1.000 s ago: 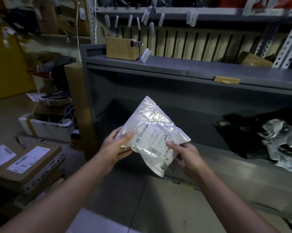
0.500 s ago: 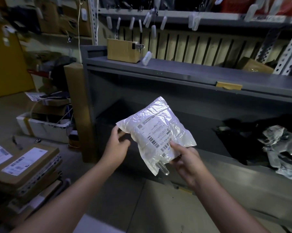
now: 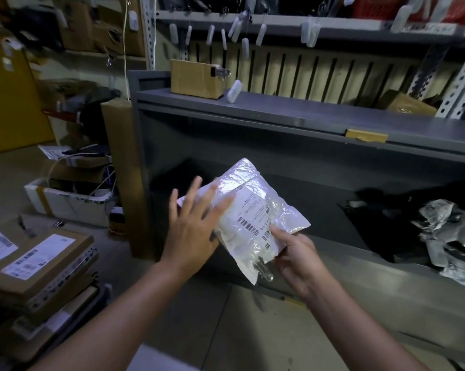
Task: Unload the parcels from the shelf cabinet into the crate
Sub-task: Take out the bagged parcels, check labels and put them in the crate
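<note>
The right hand [image 3: 295, 253] pinches the lower right edge of the parcel [image 3: 255, 210], thumb on its label. The left hand [image 3: 192, 231] is spread flat, fingers straight, over the parcel's left side; contact is unclear. The parcel is a glossy, crinkled white plastic bag with a barcoded label, held between the hands on a slant, one corner up and one down, in front of the grey metal shelf cabinet [image 3: 279, 113].

Both bare forearms reach forward; left hand [image 3: 195, 231] spreads straight fingers, right hand [image 3: 297, 254] pinches the white parcel [image 3: 252, 210] near its lower edge.
</note>
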`<state>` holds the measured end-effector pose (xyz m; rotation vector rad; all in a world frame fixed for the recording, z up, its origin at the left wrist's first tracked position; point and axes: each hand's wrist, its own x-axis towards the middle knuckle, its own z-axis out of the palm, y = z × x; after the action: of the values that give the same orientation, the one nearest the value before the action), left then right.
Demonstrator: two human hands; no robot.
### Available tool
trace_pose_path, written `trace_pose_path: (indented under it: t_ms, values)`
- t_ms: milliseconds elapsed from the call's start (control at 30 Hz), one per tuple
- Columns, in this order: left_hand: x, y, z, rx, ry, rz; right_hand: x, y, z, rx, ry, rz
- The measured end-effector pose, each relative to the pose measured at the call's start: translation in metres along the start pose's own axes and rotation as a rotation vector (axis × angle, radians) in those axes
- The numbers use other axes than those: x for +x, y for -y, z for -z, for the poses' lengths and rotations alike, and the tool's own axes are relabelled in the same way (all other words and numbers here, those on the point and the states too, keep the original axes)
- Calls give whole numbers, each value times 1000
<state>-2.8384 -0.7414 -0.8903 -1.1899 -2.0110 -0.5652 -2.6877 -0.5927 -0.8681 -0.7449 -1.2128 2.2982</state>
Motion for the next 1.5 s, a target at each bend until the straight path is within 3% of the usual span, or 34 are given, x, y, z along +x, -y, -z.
trace_pose_path:
  t_ms: [67,167,333,400,500,633,833,1067,1267,1367,1500]
  values:
    - [-3,1,-2,-54,42,-56,-2,2,1,-16,-14,-3]
    - [-6,0,-1,-180,104,79,-1,6,2,-44,-1,20]
    - [-1,-6,11,-360,340,564,8,13,3,14,-21,-23]
    - [2,-3,6,-535,418,789,11,10,4,-63,-42,-9]
    - [7,6,-2,-925,384,1081,15,3,5,-246,-58,45]
    - [8,12,-9,-1218,437,1273,12,-4,-1,-544,21,188]
    - [12,15,-5,-1380,513,1346,20,-15,6,-1046,119,459]
    - [15,25,21,-1370,618,1463,28,-5,19,-1352,181,616]
    - [13,35,42,-1302,764,1411,30,6,-15,-1166,277,647]
    - [11,52,59,-1382,786,1378,43,4,-30,-1238,291,791]
    - [0,79,80,-1520,660,1427,41,8,-63,-912,336,566]
